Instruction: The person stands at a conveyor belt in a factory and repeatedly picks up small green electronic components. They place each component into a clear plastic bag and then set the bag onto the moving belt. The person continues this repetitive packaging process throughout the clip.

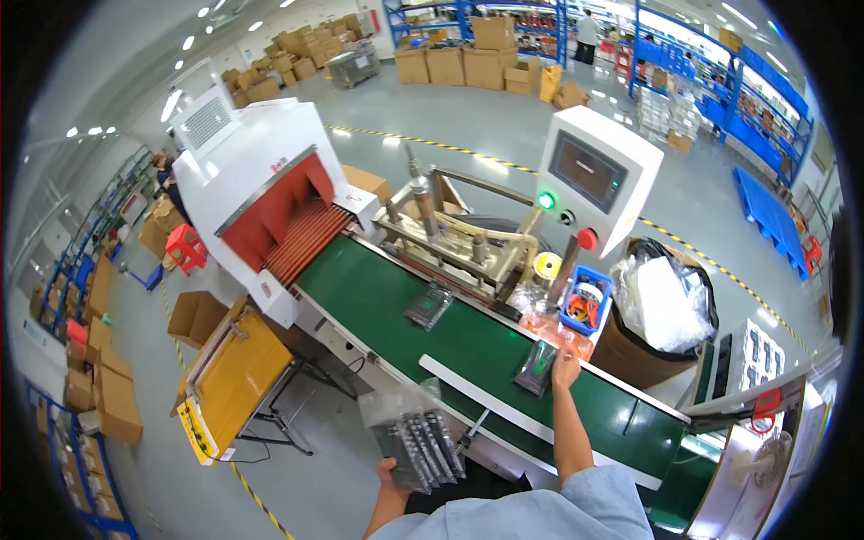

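Hands apart: right hand (565, 369) outstretched, gripping a wrapped pack (536, 367); left hand (389, 475) clasps stacked packs (416, 438).

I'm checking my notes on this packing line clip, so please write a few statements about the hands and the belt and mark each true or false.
1. The left hand holds a stack of dark packets in clear wrap. True.
2. The right hand is at a dark packet on the green conveyor belt. True.
3. The belt carries no other packet. False: a second packet lies farther along, nearer the red-mouthed tunnel.
4. The conveyor belt is blue. False: it is green.
5. The lamp on the white control box glows green. True.
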Demonstrator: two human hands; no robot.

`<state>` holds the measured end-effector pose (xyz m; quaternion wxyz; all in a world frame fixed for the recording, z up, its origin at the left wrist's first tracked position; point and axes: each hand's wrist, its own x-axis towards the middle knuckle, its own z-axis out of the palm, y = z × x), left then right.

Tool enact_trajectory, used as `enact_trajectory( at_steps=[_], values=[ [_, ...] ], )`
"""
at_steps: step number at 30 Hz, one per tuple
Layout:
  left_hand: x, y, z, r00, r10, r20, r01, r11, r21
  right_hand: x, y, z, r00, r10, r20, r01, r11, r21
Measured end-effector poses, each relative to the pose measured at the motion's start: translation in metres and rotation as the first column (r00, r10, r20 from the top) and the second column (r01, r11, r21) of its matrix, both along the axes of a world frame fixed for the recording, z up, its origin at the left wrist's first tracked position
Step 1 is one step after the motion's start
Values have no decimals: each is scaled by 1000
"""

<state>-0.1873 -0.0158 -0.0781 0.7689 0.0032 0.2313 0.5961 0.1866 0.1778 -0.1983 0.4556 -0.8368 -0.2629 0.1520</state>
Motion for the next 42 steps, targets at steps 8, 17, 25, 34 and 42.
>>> enact_trajectory(
  at_steps=[8, 17, 25, 34, 42],
  values=[
    [21, 30, 10, 940, -338, -37, 322, 920, -225, -83, -115, 175, 358, 745, -563, -709, 609, 356],
    [16, -40, -25, 961, -227, -158, 174, 940, -294, -129, -147, 250, 166, 893, -418, -918, 295, 265],
    [15, -64, -15, 983, -113, -142, 75, 967, -244, -141, -156, 251, 232, 861, -452, -846, 408, 343],
    [17, -43, 12, 971, -148, -190, 110, 975, -194, -157, -125, 279, 56, 907, -417, -920, 210, 332],
    [32, 12, 42, 979, 79, -189, -90, 995, -51, -69, -165, 229, 343, 831, -437, -766, 517, 382]
  ],
)
